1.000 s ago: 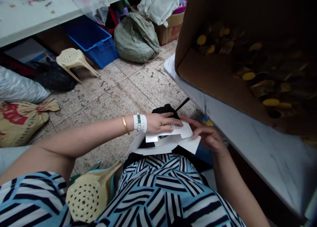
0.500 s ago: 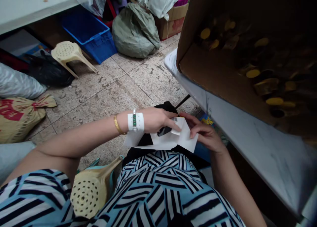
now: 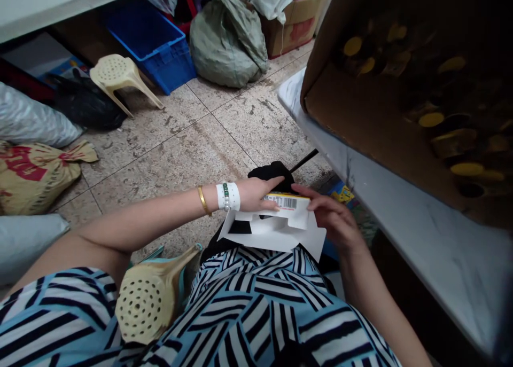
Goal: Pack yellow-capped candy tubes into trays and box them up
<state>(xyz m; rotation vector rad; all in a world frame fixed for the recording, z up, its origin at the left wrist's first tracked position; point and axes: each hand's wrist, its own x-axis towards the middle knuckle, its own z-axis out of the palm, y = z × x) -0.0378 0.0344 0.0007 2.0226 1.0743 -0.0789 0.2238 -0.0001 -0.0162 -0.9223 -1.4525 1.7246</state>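
Head view, looking down past a blue, black and white striped blouse [image 3: 248,303] into a cluttered floor area. In the lap, a white die-cut carton [image 3: 272,233], partly folded and lying roughly flat, with a barcode label [image 3: 280,202] along its upper flap. Over a black cloth [image 3: 272,176], just above the carton's far edge. Left hand [image 3: 258,195] clamped on the upper flap, fingers laid across it beside the barcode. Right hand [image 3: 332,217] gripping the flap's right end from the other side, fingertips just beside the label. Hands apart, a narrow gap between them. On the left wrist, a gold bangle [image 3: 202,200] and a white band with beads [image 3: 227,196].

To the right, a marble-patterned table [image 3: 425,233] carrying a tilted cardboard box [image 3: 360,126], inside it yellow-topped round pieces [image 3: 467,169], too dim to tell exactly. Under the left arm, a perforated cream plastic stool [image 3: 144,303], with a second one [image 3: 120,73] farther out on the speckled tile floor [image 3: 180,142]. Beyond, a blue plastic crate [image 3: 150,46], a grey-green sack [image 3: 226,41], a black bag [image 3: 86,105] and a tied sack with red print [image 3: 36,174].
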